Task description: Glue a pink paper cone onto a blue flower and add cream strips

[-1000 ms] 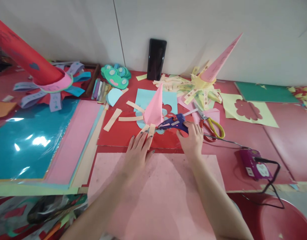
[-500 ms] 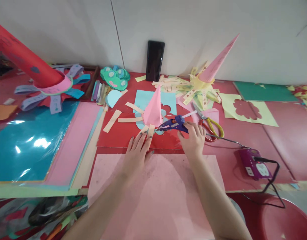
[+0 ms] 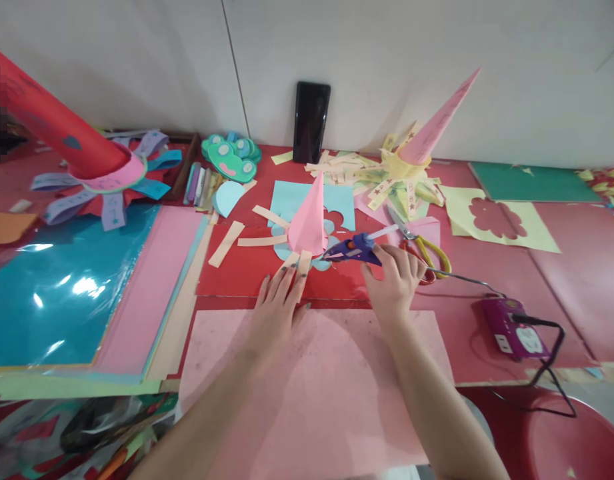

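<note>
Pink cone stands just past left hand, flat on beige strip to pin it; right hand wraps glue gun, tip aimed at cone's base.

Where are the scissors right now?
The scissors lie right of centre on the red table, just behind the right hand holding the glue gun.

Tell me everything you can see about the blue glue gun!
The glue gun is small, blue-purple and looks plastic, with an orange mark on its side. A pale glue stick pokes out of its back end. The right hand grips its handle, holding it nearly level, its nozzle pointing left at the base of the pink paper cone. A thin cord seems to run from it to a purple power strip. It hangs just over the red paper sheet.
</note>
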Demonstrator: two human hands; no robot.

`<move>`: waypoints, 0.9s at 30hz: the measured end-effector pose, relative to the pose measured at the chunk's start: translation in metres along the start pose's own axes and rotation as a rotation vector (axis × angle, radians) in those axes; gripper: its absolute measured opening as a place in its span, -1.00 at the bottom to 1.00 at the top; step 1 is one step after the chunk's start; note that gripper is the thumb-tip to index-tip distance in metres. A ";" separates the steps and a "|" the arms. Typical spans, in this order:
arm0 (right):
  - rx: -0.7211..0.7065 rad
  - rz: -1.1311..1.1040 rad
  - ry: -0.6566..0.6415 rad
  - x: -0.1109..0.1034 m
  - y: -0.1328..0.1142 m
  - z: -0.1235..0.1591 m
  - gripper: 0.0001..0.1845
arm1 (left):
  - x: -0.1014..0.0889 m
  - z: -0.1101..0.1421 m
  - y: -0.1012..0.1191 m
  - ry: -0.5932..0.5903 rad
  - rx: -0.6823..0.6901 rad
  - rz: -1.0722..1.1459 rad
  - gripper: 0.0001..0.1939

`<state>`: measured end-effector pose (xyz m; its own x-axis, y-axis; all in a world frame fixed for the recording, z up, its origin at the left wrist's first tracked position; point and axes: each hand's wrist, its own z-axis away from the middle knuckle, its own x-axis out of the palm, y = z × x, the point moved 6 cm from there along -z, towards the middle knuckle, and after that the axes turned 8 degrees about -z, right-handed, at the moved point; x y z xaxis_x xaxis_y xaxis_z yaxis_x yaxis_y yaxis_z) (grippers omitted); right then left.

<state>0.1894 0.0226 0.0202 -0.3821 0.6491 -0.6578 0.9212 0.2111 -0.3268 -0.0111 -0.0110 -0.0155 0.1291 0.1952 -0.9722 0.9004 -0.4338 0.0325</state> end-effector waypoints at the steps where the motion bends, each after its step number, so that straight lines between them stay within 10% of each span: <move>1: 0.051 -0.013 0.017 0.000 0.005 -0.001 -0.75 | 0.000 0.000 0.000 -0.007 0.000 0.005 -0.57; 10: 0.714 0.011 0.178 -0.027 0.094 -0.001 -0.55 | -0.003 0.001 -0.001 0.094 0.001 0.044 -0.53; 16: 0.999 0.129 -0.039 -0.024 0.111 0.004 -0.47 | -0.008 0.000 -0.004 0.094 -0.060 0.165 -0.67; 23: 0.926 0.144 0.046 -0.028 0.098 0.001 -0.46 | -0.010 0.001 -0.009 0.157 -0.054 0.235 -0.83; 27: 0.597 0.023 0.209 -0.031 0.074 -0.010 -0.66 | -0.008 0.002 -0.014 0.142 -0.076 0.328 -0.84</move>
<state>0.2701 0.0258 0.0233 -0.2850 0.7902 -0.5425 0.7064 -0.2094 -0.6761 -0.0250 -0.0082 -0.0087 0.4678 0.1793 -0.8654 0.8292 -0.4278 0.3596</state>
